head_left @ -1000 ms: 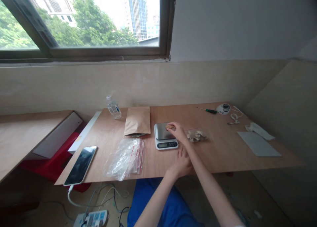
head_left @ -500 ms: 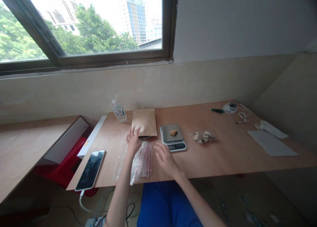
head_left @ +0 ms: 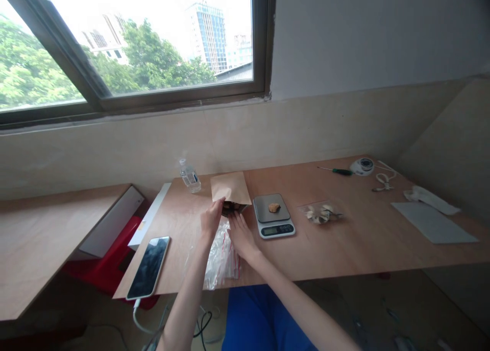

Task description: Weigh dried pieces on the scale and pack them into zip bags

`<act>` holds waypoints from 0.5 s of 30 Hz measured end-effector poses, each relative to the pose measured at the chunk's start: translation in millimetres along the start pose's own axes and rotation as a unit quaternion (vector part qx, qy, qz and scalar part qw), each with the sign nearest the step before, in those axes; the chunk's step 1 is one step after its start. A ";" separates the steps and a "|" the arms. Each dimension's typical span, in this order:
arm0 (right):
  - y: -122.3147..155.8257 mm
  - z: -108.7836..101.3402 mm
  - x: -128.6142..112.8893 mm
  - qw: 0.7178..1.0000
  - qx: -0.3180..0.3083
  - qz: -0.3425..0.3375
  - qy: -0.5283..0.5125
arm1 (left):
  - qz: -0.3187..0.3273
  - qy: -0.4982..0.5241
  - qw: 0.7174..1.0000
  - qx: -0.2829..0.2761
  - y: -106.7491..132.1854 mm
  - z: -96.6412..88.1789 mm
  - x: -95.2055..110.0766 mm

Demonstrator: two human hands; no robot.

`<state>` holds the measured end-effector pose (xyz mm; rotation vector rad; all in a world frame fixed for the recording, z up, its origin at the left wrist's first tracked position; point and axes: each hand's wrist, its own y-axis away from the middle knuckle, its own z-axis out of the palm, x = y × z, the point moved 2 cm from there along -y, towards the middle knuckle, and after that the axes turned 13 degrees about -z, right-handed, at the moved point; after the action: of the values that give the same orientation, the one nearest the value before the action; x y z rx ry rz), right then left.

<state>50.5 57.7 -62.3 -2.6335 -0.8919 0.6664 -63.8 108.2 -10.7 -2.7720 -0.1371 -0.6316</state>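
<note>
A brown paper pouch [head_left: 230, 189] lies on the wooden table [head_left: 344, 238], its open mouth towards me. My left hand [head_left: 212, 219] pinches the pouch's near left edge. My right hand [head_left: 239, 235] reaches to the pouch mouth with fingers stretched out, resting over a stack of clear zip bags [head_left: 221, 256]. To the right a small digital scale [head_left: 273, 215] carries one brownish lump [head_left: 273, 207]. Further right lies a clear bag of pale pieces [head_left: 321, 213].
A phone [head_left: 149, 267] on a cable lies at the table's near left corner. A water bottle [head_left: 190, 176] stands behind the pouch. At the far right are a screwdriver [head_left: 337, 171], a round white device [head_left: 363, 165], a cord [head_left: 382, 181] and a grey sheet [head_left: 434, 222].
My right hand left the lump on the scale and moved left to the pouch mouth. My left hand moved from the table edge up to the pouch's edge. The view shifted left.
</note>
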 end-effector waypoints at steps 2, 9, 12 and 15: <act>5.1 -7.2 1.5 1.000 0.021 -0.001 0.018 | -0.008 0.013 1.000 0.023 0.4 -3.1 8.2; -9.7 -39.1 10.1 0.997 0.021 0.031 0.061 | -0.006 0.078 0.994 0.074 26.3 -3.8 22.2; -27.5 -44.1 11.4 0.995 0.010 0.076 0.071 | 0.009 0.093 0.992 0.080 38.5 -3.6 24.3; -38.1 -44.2 5.5 0.990 -0.009 0.112 0.082 | 0.008 0.110 0.990 0.088 45.1 -4.5 27.5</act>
<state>57.8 85.4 -11.1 -2.7828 -0.5635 0.4852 -33.9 64.6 -6.7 -2.5135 -0.1176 -0.8704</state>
